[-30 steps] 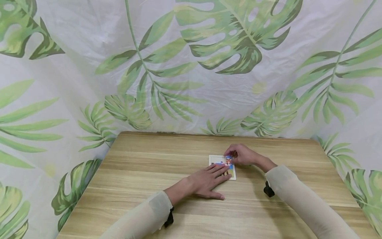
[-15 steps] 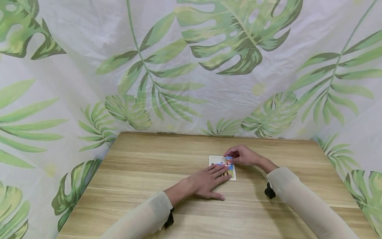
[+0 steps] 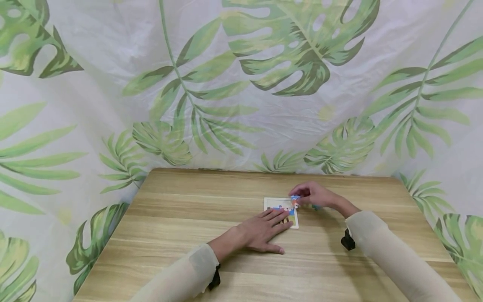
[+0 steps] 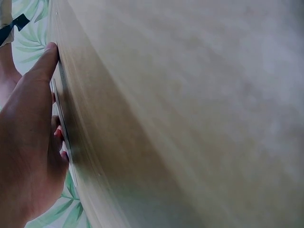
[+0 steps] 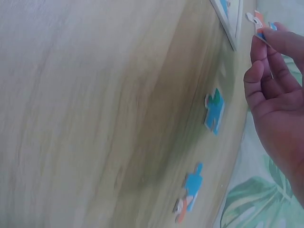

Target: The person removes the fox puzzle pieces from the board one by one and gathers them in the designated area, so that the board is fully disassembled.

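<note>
A small white-framed jigsaw puzzle (image 3: 267,202) lies on the table with part of its picture filled in. My left hand (image 3: 262,230) rests flat across its lower left, fingers straight, hiding much of it. My right hand (image 3: 314,196) is at the puzzle's upper right corner and pinches a puzzle piece (image 3: 295,203) between thumb and fingers. In the right wrist view that piece (image 5: 258,20) shows orange, white and blue, held off the table. The left wrist view shows my left hand (image 4: 31,133) from the thumb side, low against the tabletop.
Two loose puzzle pieces lie on the wooden table (image 3: 188,201) by my right hand: a blue one with green (image 5: 215,111) and a blue one with orange (image 5: 192,185). In the head view my right hand mostly covers them. A leaf-print curtain (image 3: 211,84) hangs behind the table.
My right hand has moved slightly right, carrying the pinched piece away from its spot at the puzzle's upper right corner. My left hand has stayed in place.
</note>
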A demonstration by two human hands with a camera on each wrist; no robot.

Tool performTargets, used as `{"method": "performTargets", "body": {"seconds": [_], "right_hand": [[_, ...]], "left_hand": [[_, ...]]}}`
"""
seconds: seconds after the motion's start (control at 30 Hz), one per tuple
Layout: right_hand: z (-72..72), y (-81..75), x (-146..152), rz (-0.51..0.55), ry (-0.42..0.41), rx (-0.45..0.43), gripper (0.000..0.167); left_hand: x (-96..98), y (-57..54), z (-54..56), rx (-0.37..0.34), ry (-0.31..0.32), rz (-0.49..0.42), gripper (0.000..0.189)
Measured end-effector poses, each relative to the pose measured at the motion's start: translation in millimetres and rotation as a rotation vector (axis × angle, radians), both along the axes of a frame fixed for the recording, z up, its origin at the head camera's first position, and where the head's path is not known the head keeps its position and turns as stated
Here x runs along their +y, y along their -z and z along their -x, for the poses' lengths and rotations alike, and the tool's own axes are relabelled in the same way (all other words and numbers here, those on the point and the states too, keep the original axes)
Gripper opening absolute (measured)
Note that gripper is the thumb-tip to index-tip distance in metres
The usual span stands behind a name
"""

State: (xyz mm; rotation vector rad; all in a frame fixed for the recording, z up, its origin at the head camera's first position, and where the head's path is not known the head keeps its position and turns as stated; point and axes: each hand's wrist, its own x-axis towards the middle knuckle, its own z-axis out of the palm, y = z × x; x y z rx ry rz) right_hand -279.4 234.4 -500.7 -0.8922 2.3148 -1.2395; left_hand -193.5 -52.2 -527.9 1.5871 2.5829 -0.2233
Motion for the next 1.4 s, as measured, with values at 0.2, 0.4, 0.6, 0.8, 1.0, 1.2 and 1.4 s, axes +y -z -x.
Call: {"method": "performTargets", "body": {"seconds": [0.2,0.4,0.6,0.8,1.0,1.2,1.4], "right_hand": [[-2.7,-3.5,15.7,-0.024,0.015,-0.016,0.03],[-7.4,-7.8,33.2,-0.004,0.035,-0.058,0.032],[-10.9,-13.2,49.3,-0.007,0.046,-0.05,0.032],[-13.3,-18.8,63.1,-0.029,0.064,-0.06,0.033],[-16.8,-23.9,78.1,-0.062,0.089,-0.07,0.033],[-20.3,-24.7,95.2,-0.094,0.127,-0.048,0.032],[-24.6,-23.5,112.0,-0.112,0.155,-0.051,0.031]], "left_hand": [[0.6,0.7,0.5,0.008,0.003,-0.002,0.088],[1.0,3.1,0.5,0.019,0.014,-0.004,0.088],[2.8,3.4,0.5,0.031,0.021,-0.007,0.088],[1.5,3.8,0.2,0.033,0.015,-0.007,0.088],[-0.3,4.5,0.1,0.037,0.007,-0.014,0.088],[0.1,4.2,0.0,0.037,0.003,-0.011,0.088],[0.3,4.4,-0.1,0.031,0.002,-0.004,0.088]]}}
